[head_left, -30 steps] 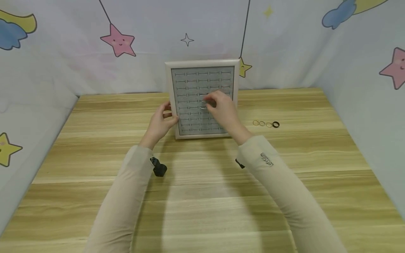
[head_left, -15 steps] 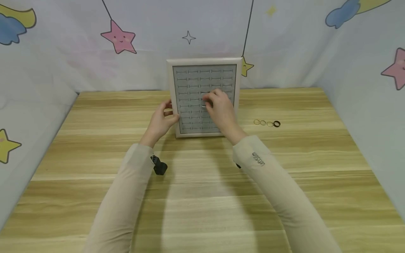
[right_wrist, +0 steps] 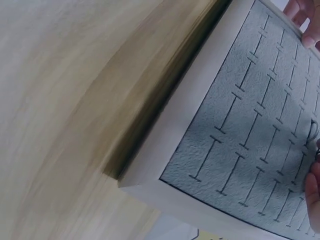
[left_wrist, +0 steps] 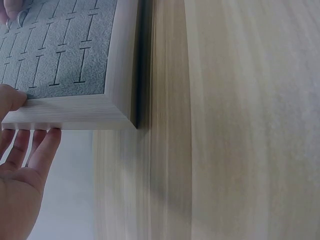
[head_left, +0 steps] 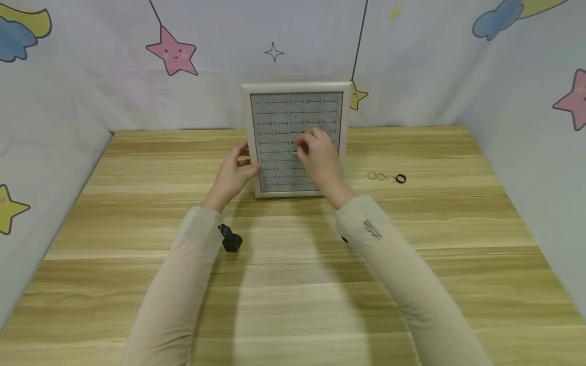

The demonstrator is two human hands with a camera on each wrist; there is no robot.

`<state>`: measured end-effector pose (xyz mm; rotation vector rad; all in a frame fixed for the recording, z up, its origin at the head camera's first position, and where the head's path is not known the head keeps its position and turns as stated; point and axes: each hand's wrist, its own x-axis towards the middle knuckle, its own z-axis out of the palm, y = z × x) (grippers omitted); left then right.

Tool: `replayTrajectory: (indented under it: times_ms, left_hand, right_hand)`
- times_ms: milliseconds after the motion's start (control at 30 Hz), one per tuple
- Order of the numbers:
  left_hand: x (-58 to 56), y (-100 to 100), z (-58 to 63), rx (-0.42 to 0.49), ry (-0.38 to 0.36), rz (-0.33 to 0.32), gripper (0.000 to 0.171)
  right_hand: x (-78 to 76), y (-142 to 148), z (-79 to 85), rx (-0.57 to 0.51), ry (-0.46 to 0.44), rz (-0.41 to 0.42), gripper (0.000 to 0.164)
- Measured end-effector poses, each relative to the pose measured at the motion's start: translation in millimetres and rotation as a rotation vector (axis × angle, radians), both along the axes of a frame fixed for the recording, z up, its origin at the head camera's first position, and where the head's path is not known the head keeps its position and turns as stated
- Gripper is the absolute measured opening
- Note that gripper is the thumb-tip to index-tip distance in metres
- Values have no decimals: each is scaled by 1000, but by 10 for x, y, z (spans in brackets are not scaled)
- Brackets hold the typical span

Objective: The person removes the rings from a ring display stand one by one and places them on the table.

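A ring display board [head_left: 279, 175] with a pale wooden frame and grey slotted padding stands tilted back on the table. My left hand [head_left: 231, 175] grips its left edge, thumb on the front and fingers behind, as the left wrist view [left_wrist: 22, 187] of that hand also shows. In front of the middle column, my right hand [head_left: 320, 157] pinches a small ring, mostly hidden by the fingertips, against the padding. Just beside those fingers a silvery ring [right_wrist: 313, 130] sits in a slot. Most other visible slots hold nothing.
On the wooden table [head_left: 293, 284], right of the board, lie three thin gold-coloured rings [head_left: 381, 177] and a black ring [head_left: 401, 178] in a row. A white curtain [head_left: 220, 101] with printed stars hangs close behind the board.
My right hand has moved slightly toward the board's surface, the ring in its fingertips now closer to the slot. The left hand keeps its grip; the whole view has shifted a little.
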<state>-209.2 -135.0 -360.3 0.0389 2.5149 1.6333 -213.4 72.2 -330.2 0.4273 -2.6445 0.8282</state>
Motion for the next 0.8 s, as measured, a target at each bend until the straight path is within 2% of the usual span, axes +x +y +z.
replayTrajectory:
  times_ms: [300,600,800]
  left_hand:
    - [-5,-2,-9,-14,1,-6,69]
    - [-4,-13,4,-20,-3,-11,69]
    - [3,-7,12,-18,-14,-2,70]
  right_hand:
    - [-37,102,-55,-223,-12,61,11]
    - [-74,195,21,-574,-218,57,16]
    - [-100,383,81,-732,-244,21,22]
